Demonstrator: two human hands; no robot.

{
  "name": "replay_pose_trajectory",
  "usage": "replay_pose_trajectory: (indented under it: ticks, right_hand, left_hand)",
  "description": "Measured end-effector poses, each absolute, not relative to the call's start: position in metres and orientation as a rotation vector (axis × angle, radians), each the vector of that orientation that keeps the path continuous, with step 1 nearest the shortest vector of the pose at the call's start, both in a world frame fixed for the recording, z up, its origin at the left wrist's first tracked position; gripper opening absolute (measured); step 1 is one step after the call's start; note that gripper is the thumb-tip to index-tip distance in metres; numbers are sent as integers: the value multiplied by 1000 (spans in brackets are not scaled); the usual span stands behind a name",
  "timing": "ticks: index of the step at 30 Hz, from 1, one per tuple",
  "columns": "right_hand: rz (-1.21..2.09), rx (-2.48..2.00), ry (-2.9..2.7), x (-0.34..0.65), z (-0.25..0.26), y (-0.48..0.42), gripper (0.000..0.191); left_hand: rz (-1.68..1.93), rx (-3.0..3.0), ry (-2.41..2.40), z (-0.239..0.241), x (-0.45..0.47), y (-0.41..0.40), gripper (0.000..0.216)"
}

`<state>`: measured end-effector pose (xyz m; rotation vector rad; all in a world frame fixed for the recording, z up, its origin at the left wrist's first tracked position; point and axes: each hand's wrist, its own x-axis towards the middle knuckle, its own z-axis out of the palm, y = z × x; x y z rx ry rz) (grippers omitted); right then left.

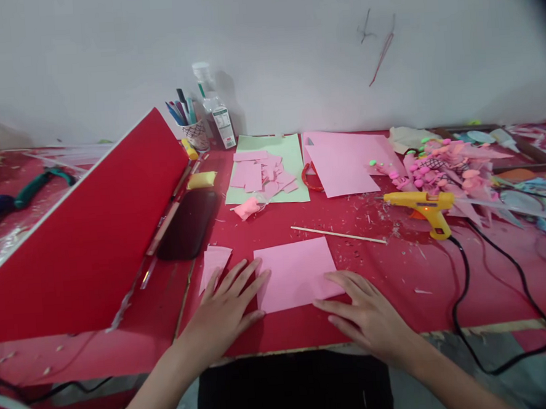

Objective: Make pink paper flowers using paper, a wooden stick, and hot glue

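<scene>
A rectangular sheet of pink paper lies near the front edge of the red table, between my two hands. My left hand is open, fingers spread, with its fingertips on the sheet's left edge. Under and behind those fingers are a few smaller folded pink paper pieces. At the sheet's lower right corner, my right hand rests with fingers extended and the thumb apart. The corner by its fingertips looks slightly raised. A thin wooden stick lies just beyond the sheet.
A yellow hot glue gun with a black cord lies right, near pink paper cones. Pink scraps sit on green paper. A phone and a tilted red board stand left. Behind are a pen cup and bottle.
</scene>
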<state>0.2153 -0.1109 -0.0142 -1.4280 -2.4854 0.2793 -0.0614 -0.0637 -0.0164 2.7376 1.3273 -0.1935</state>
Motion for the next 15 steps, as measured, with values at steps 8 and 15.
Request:
replay_pose_trajectory:
  ticks: [8, 15]
  right_hand:
    - [201, -1467, -2513, 253, -17, -111, 28]
    - [166, -1394, -2536, 247, -6, -97, 20]
  left_hand:
    - [-168, 2754, 1315, -14, -61, -62, 55]
    - [-146, 2767, 1280, 5, -49, -59, 51]
